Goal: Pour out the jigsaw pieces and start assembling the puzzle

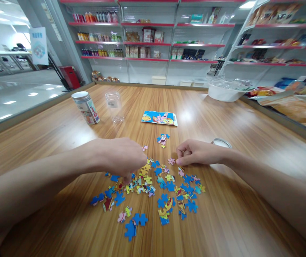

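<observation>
Several loose jigsaw pieces (153, 189), mostly blue and yellow, lie scattered on the wooden table (222, 221) in front of me. My left hand (123, 157) hovers palm down over the left part of the pile, fingertips touching pieces. My right hand (195, 153) rests on the table just right of the pile, fingers curled and pinched beside a small pink piece (171, 161). A small joined cluster of pieces (163, 139) lies apart beyond the pile. The printed picture card (159, 117) lies farther back.
A lidded jar with a printed label (86, 107) and an open clear jar (115, 106) stand at the back left. A metal lid (221, 142) lies behind my right wrist. A white bowl (225, 92) and snack packets sit at the right edge. Shop shelves line the back.
</observation>
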Tool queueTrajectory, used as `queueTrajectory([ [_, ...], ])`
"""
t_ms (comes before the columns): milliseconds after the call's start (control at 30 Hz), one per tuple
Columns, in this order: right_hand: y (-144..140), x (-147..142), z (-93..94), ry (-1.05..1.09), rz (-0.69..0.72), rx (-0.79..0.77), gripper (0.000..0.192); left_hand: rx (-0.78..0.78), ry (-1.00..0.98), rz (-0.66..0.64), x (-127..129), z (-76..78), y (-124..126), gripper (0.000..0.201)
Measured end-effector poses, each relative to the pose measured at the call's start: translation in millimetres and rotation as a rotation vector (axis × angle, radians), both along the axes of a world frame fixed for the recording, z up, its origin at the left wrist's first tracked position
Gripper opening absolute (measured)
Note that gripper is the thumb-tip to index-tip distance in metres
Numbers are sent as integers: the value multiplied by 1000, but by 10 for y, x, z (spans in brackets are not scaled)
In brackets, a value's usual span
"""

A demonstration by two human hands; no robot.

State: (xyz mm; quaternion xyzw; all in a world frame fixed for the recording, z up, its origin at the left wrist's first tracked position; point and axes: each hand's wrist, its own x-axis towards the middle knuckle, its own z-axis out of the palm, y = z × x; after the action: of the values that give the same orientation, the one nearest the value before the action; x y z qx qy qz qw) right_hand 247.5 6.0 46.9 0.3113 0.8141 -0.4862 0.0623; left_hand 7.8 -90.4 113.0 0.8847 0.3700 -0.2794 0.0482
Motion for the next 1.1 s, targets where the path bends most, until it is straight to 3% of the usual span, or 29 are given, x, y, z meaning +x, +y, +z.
queueTrajectory([
  [233,7,2,-5,-8,7,7,41,-18,-22,-53,-5,-12,2,11],
  [433,0,2,-3,5,10,-20,40,-4,-317,-140,31,-48,-12,28],
  [533,4,6,-6,5,12,-23,40,-46,-364,-168,58,-121,-10,24],
  [833,1,25,-22,5,-8,-28,41,-109,-383,-169,97,-159,-25,9],
  [1000,-1,21,-16,20,-6,1,40,-137,-337,-101,139,-167,-49,23],
  [1100,-7,23,4,27,-4,4,41,-172,-328,-107,159,-168,-74,21],
])
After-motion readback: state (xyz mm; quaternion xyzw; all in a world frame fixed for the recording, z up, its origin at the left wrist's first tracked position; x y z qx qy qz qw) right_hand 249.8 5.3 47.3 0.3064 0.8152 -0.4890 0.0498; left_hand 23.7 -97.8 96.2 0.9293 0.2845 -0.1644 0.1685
